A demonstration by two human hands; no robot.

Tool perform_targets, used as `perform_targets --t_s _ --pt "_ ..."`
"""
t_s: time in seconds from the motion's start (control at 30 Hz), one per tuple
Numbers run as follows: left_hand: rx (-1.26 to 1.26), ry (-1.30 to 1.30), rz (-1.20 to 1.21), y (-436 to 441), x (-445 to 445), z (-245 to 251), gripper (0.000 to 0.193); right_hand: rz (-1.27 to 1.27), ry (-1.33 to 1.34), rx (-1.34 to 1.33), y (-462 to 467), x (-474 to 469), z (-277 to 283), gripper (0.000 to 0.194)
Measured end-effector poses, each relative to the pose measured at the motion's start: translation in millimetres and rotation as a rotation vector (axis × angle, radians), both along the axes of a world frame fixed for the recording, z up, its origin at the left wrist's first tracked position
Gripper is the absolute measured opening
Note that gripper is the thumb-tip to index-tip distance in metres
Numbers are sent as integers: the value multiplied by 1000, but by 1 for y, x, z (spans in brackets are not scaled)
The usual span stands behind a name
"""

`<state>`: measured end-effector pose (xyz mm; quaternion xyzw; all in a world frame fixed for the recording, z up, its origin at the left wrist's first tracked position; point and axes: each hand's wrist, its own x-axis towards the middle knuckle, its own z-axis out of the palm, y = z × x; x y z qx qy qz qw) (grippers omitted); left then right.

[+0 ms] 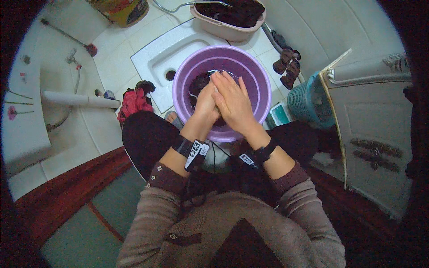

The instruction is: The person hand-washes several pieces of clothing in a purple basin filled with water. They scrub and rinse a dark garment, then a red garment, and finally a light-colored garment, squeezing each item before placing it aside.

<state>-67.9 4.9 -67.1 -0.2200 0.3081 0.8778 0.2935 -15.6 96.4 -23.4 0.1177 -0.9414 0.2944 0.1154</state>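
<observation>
My left hand [206, 104] and my right hand [233, 102] are pressed together above a purple plastic basin [263, 87]. The right palm lies over the left hand, and whether anything small is between them is hidden. Below them, dark fabric [200, 83] lies in the basin in what looks like water. The basin stands between my knees, partly over a white squat toilet [144, 60].
A pinkish tub [228, 32] with dark laundry and a hose stands beyond the basin. Red cloth [134, 102] lies at the left. At the right are dark shoes or cloths [287, 67], a teal plastic basket [303, 100] and a cabinet [375, 124].
</observation>
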Motion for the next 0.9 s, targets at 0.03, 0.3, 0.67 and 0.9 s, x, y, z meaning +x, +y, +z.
perform_targets --t_s 0.03,0.3,0.67,0.9 --pt "-17 42 17 0 -1 -3 33 3 -7 -6 -1 0 -1 47" --pt "76 -31 96 -11 -13 -8 43 -92 9 -302 6 30 -8 36" --pt "-115 64 124 -13 -5 -18 23 -382 -96 -785 6 5 -38 16" --pt "-101 96 194 -17 -9 -51 12 -344 -264 -891 -2 3 -36 13"
